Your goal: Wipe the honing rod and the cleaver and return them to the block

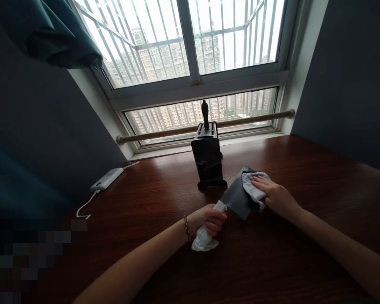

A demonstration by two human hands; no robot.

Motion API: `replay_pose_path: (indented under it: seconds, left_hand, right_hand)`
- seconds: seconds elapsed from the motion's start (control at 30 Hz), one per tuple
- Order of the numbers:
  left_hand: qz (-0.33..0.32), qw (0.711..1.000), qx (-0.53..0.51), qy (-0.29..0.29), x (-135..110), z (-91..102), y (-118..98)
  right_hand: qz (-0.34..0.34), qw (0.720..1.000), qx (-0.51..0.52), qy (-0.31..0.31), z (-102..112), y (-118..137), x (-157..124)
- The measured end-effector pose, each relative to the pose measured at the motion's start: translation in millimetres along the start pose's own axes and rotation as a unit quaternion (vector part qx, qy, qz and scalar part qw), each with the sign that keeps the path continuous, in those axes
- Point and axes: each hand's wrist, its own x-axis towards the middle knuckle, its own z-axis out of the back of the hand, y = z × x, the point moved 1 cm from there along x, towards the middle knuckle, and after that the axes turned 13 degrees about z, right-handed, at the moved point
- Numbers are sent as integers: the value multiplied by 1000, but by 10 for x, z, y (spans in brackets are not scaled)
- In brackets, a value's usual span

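Observation:
My left hand [209,220] is closed round the handle of a cleaver, and crumpled white wrapping [204,240] bunches out below the fist. The broad grey cleaver blade [237,196] slants up and to the right over the table. Against the far end of the blade, my right hand [277,196] presses a white cloth [255,185] with a dark edge or underside. The cloth hides that end of the blade. A black knife block [208,158] stands just beyond the blade, with one dark-handled tool [204,113] upright in it.
The dark red-brown wooden table [152,202] runs back to a barred window [190,46]. A pale rail [247,120] crosses low in front of the glass. A white box with a cable [107,179] lies at the left edge, near a blue curtain [57,33].

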Motion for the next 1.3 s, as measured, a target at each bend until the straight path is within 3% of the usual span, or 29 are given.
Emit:
replay_pose_path:
  seconds: [0.13, 0.2, 0.27, 0.43, 0.5, 0.67, 0.73, 0.9, 0.97, 1.17, 1.3]
  left_hand:
    - [-5, 1000, 10, 3, 17, 22, -1]
    - [-5, 1000, 20, -3, 18, 22, -1]
    - [-2, 1000, 24, -12, 11, 12, -2]
    - [4, 1000, 24, -9, -11, -30, -9]
    - [3, 1000, 28, -14, -11, -38, -9]
    - [14, 997, 63, -34, 4, -40, 0]
    - [15, 997, 72, -39, 8, -41, 2]
    - [18, 997, 75, -33, 10, -43, 10]
    - [16, 997, 74, -31, 9, -42, 11]
    - [14, 995, 90, -46, 3, -59, 9]
    - [17, 994, 92, -50, -8, -84, 10]
  right_hand:
    - [168, 975, 119, 85, -26, 382, 51]
    - [197, 964, 146, 103, -28, 462, 67]
    - [164, 975, 127, 80, -13, 375, 67]
    - [3, 1000, 1, 5, 36, -66, 13]
    - [18, 1000, -8, 10, 26, -39, 12]
    - [186, 974, 86, 101, -64, 428, 85]
    - [175, 977, 79, 96, -80, 469, 110]
    - [54, 998, -10, 23, -73, 170, 69]
    - [69, 997, -10, 31, -80, 166, 49]
    - [203, 970, 76, 111, -85, 555, 102]
    - [137, 988, 46, 62, -56, 364, 99]
